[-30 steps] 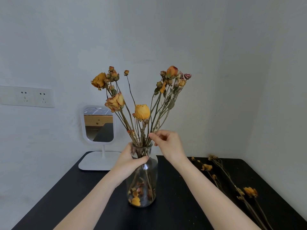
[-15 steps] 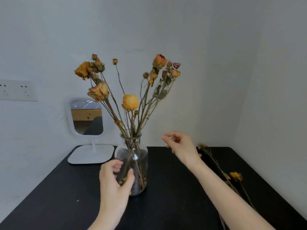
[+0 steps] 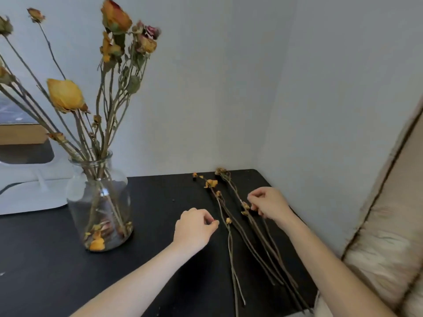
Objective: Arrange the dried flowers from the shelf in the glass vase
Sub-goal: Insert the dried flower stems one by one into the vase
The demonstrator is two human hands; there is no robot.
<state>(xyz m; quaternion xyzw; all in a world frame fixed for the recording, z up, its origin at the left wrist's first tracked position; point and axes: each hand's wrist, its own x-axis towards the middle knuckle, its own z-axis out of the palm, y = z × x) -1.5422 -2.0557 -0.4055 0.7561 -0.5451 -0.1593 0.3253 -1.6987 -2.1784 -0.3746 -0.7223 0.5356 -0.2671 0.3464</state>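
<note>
Black table (image 3: 160, 202), glass vase (image 3: 100, 202), right hand (image 3: 270, 203) at loose stems (image 3: 230, 248)

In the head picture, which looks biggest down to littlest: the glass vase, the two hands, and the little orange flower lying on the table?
1. glass vase
2. left hand and right hand: they look about alike, so no ranking between them
3. little orange flower

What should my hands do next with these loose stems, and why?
Probably pinch one loose stem with the right hand and lift it toward the glass vase: that hand is curled at the stem, which lies on the table with others, outside the vase.
</note>
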